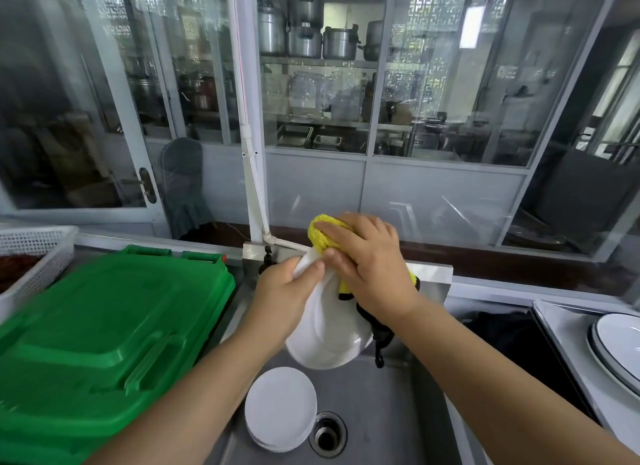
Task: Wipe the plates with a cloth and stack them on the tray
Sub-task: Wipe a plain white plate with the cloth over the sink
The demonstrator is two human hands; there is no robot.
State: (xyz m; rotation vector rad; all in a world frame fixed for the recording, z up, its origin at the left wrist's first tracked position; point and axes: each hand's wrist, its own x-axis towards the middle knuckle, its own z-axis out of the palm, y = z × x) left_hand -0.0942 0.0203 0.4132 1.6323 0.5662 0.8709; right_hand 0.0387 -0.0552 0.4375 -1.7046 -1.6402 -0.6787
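Note:
My left hand [289, 289] grips the upper rim of a white plate [327, 340], held tilted above the steel sink [391, 405]. My right hand [367, 263] holds a yellow cloth [323, 234] with black edging against the plate's top edge; part of the cloth hangs down behind the plate. A small stack of white plates [280, 407] lies in the sink basin beside the drain [327, 433]. More white plates with dark rims [616, 348] sit on a white tray [557, 329] at the right edge.
A large green plastic lid [104, 336] covers the counter to the left of the sink. A white perforated basket [34, 253] stands at the far left. A tap [268, 256] and white pipe rise behind the sink, with glass partitions beyond.

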